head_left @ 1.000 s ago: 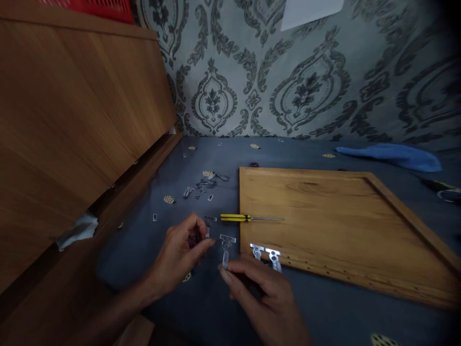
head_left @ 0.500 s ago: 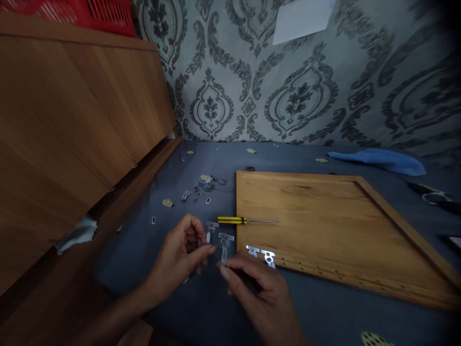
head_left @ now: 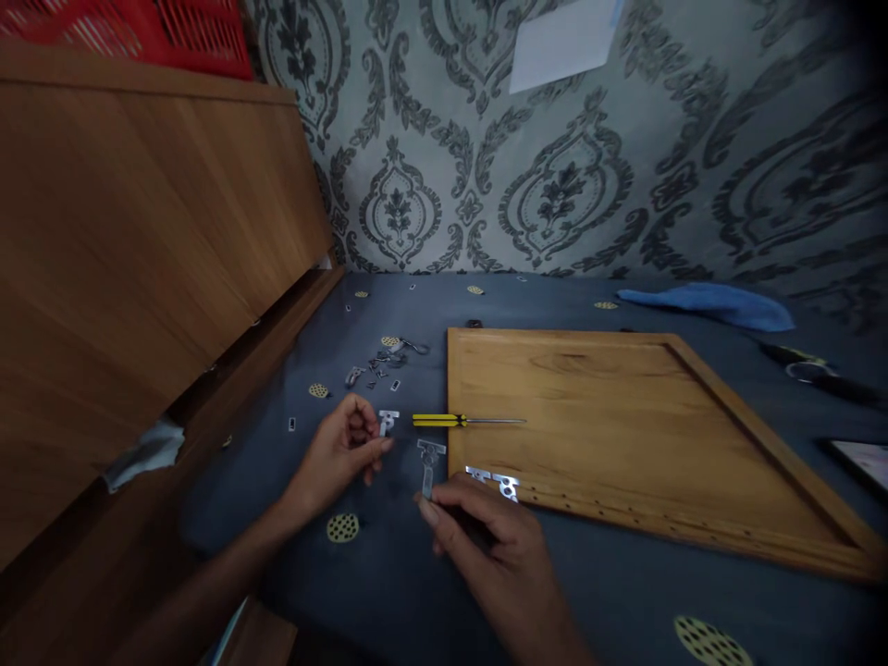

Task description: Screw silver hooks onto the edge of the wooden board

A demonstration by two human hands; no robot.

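My left hand (head_left: 347, 449) pinches a small metal bracket (head_left: 388, 421) by its lower end, above the dark cloth. Between the thumb and forefinger of my right hand (head_left: 486, 536) is another T-shaped metal bracket (head_left: 428, 462), its wide end pointing away from me. The two brackets are apart. A yellow and black screwdriver (head_left: 440, 420) lies just beyond them, its shaft over the left edge of a wooden panel (head_left: 575, 407). More shiny brackets (head_left: 509, 485) rest on the panel's near left corner, beside my right hand.
Screws and small metal parts (head_left: 388, 359) lie scattered on the dark cloth (head_left: 312, 481). A wooden cabinet (head_left: 153, 213) stands left, with a red basket (head_left: 208, 32) on top. At the right are a blue cloth (head_left: 714, 303), a black-handled tool (head_left: 811, 372) and a phone-like object (head_left: 860, 462).
My left hand has moved left with its bracket, away from my right hand. The right hand holds its bracket nearly in place. The view has shifted slightly.
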